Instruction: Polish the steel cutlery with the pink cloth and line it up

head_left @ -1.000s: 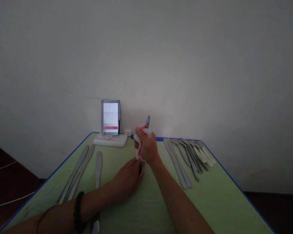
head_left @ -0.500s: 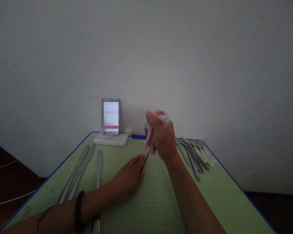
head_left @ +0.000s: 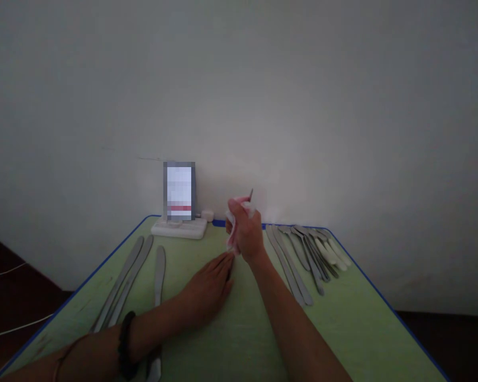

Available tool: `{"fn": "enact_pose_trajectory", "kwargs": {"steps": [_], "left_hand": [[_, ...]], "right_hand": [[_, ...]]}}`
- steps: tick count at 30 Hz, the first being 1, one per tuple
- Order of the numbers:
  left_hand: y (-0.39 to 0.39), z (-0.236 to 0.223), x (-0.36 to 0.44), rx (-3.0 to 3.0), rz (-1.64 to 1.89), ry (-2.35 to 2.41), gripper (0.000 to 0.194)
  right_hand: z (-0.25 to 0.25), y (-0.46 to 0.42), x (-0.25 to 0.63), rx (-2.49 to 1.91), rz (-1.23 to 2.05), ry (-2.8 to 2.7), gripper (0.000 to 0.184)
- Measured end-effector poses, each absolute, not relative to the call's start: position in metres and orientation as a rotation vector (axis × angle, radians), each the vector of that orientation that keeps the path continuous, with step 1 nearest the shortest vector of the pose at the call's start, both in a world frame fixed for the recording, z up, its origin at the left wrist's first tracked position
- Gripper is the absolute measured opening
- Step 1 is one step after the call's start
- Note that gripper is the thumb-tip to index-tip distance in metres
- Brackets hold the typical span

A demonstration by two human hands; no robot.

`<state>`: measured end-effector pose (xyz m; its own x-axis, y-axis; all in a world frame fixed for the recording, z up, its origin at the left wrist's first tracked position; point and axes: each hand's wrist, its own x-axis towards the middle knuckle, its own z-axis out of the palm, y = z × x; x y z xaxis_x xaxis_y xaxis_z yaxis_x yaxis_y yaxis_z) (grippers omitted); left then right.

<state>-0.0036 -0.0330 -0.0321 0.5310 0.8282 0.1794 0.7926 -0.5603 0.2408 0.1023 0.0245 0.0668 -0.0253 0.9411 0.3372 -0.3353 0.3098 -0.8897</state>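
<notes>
My left hand (head_left: 207, 289) grips the lower end of a table knife (head_left: 251, 194), fingers pressed together, low over the table. The knife slants up and away, its metal tip showing above my right hand (head_left: 247, 231). That hand is closed around a pink and white cloth (head_left: 233, 233), wrapped about the blade. Most of the knife is hidden by the cloth and my fingers. Left of my left hand lies a single knife (head_left: 160, 270), partly under my forearm. Two more knives (head_left: 131, 281) lie further left.
The green table (head_left: 342, 329) has a blue edge and stands against a wall. At its back, a blurred-out phone (head_left: 179, 191) stands on a white base (head_left: 179, 228) beside a white plug (head_left: 207, 215). Two knives (head_left: 289, 265) and several spoons (head_left: 313, 260) lie right of my right arm.
My right hand and the cloth have moved down and left along the knife, so its tip now shows above them. The two knives right of my arm have come into view. My left hand stays put.
</notes>
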Motion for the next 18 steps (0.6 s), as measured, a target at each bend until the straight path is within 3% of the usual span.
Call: {"fn": "enact_pose_trajectory", "kwargs": {"steps": [7, 18], "left_hand": [[-0.033, -0.033, -0.004, 2.74, 0.494, 1.337, 0.04], [-0.033, -0.029, -0.006, 2.673, 0.355, 1.362, 0.05]], "right_hand": [[0.04, 0.03, 0.095, -0.896, 1.162, -1.29, 0.036], [0.12, -0.002, 0.116, -0.765, 1.001, -1.28, 0.037]]}}
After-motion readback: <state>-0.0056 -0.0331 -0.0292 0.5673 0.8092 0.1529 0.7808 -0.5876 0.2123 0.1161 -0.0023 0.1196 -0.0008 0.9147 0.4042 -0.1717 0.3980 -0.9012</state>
